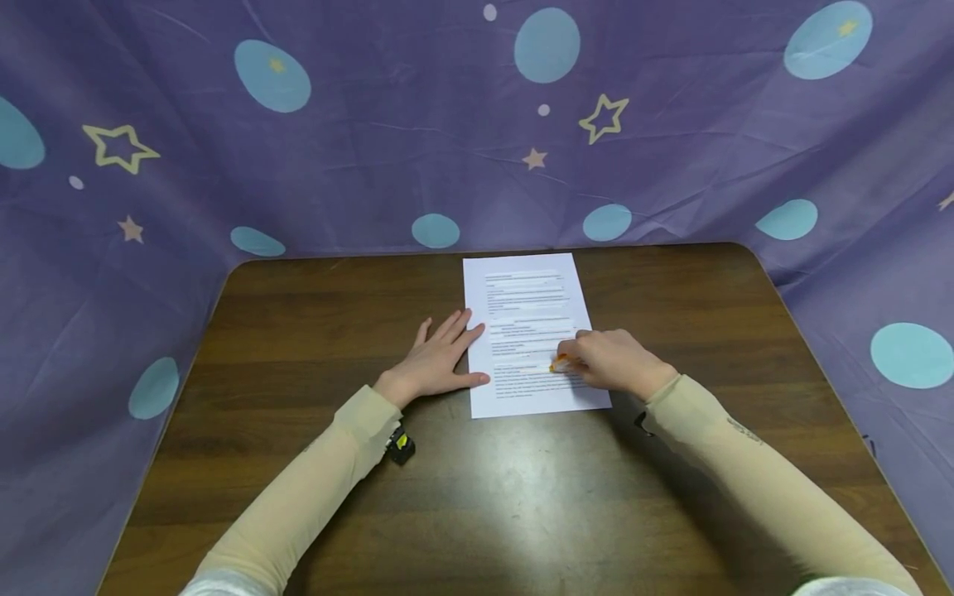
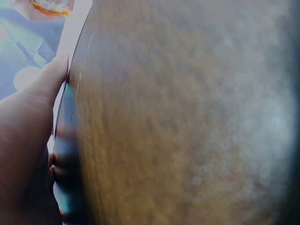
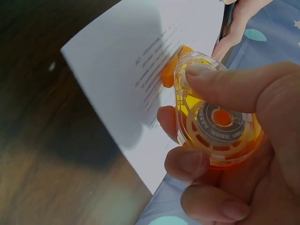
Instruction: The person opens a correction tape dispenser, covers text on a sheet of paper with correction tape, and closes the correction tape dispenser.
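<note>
A printed sheet of paper (image 1: 522,397) lies on the wooden table, covered with lines of text. My right hand (image 1: 614,360) grips an orange, see-through correction tape dispenser (image 3: 220,124), thumb on its upper face and fingers curled beneath. In the head view the dispenser's tip meets the sheet among the lower lines of text. Pale strips cover parts of some lines higher up. On the sheet's left edge rests my left hand (image 1: 436,364), fingers spread, the thumb and fingertips on the paper. In the left wrist view only the thumb (image 2: 44,86) and side of that hand show.
The brown wooden table (image 1: 335,314) reaches out around the sheet on all sides. Behind it and at both sides hangs a purple curtain (image 1: 387,124) with stars and blue spots. A black wrist camera (image 1: 401,447) sits under the left wrist.
</note>
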`<state>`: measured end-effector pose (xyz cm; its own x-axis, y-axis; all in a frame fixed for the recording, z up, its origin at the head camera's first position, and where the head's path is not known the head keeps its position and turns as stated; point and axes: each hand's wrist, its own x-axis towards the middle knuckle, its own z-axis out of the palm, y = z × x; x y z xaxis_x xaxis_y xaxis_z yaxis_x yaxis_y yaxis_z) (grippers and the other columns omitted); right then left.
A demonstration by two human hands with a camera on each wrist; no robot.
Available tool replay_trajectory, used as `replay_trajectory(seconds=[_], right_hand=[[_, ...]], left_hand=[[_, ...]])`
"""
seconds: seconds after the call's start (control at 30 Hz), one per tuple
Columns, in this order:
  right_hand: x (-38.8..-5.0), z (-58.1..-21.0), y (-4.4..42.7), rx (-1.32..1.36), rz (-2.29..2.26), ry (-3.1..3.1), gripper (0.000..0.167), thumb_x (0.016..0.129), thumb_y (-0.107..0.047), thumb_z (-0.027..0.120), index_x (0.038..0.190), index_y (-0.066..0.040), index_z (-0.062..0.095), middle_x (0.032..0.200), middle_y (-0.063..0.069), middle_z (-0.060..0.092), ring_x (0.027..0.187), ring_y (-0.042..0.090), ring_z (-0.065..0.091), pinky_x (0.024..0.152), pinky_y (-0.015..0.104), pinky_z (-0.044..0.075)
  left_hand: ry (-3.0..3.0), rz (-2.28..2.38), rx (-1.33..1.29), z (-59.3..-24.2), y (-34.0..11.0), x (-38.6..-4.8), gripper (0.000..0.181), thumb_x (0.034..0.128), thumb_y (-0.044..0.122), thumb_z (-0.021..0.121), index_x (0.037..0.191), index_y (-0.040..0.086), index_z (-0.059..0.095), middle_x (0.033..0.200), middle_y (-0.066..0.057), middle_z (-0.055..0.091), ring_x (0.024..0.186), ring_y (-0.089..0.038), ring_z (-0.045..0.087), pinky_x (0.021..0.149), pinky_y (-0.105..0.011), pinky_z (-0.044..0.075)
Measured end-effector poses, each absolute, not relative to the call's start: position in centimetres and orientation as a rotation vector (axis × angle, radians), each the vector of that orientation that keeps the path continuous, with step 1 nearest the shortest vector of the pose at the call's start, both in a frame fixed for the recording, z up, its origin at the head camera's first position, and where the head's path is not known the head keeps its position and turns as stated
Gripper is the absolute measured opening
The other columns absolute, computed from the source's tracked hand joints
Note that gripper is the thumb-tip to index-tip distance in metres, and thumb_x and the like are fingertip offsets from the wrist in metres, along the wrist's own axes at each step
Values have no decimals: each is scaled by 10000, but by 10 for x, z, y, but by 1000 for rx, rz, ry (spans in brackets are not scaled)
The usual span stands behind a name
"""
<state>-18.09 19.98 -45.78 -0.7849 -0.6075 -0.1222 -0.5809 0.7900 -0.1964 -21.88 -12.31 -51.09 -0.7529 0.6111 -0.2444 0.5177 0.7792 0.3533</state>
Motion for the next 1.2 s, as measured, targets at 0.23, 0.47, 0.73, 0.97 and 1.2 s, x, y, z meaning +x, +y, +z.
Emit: replay_trajectory(seconds=[0.23, 0.47, 0.73, 0.97, 1.2], right_hand=[[-178, -454, 213, -878, -195, 2799, 148, 924, -79, 732, 1039, -173, 734, 794, 10, 621, 623, 149, 509, 502, 356, 427], [-177, -453, 230, -834, -236, 2815, 200, 896, -25, 716, 1013, -185, 746, 802, -20, 633, 661, 153, 542, 525, 371, 445], [-175, -454, 242, -802, -265, 2837, 150, 906, -72, 753, 1023, -165, 765, 823, -25, 639, 650, 137, 515, 526, 349, 435], [-175, -456, 245, -774, -283, 2825, 168, 912, -69, 745, 1058, -148, 772, 850, -5, 657, 655, 145, 519, 524, 351, 434], [-172, -457, 248, -777, -315, 2818, 177, 907, -59, 744, 1059, -146, 771, 846, -18, 657, 649, 130, 512, 524, 346, 435]], left_hand=[[2630, 380, 865, -508, -124, -217, 973, 957, 709, 573, 1687, 190, 193, 1755, -97, 5, 1618, -269, -12, 1234, -640, -38], [2617, 385, 857, -510, -124, -217, 981, 954, 727, 555, 1690, 201, 176, 1756, -85, -18, 1618, -255, -40, 1233, -629, -63], [2623, 375, 866, -507, -123, -218, 980, 957, 722, 558, 1689, 195, 177, 1756, -96, -5, 1618, -262, -27, 1233, -638, -39], [2623, 367, 857, -508, -123, -219, 984, 953, 731, 557, 1689, 200, 176, 1755, -84, -14, 1618, -248, -34, 1237, -626, -45], [2614, 359, 859, -505, -123, -217, 1037, 919, 750, 594, 1690, 209, 160, 1755, -82, -20, 1617, -246, -36, 1237, -627, -43]])
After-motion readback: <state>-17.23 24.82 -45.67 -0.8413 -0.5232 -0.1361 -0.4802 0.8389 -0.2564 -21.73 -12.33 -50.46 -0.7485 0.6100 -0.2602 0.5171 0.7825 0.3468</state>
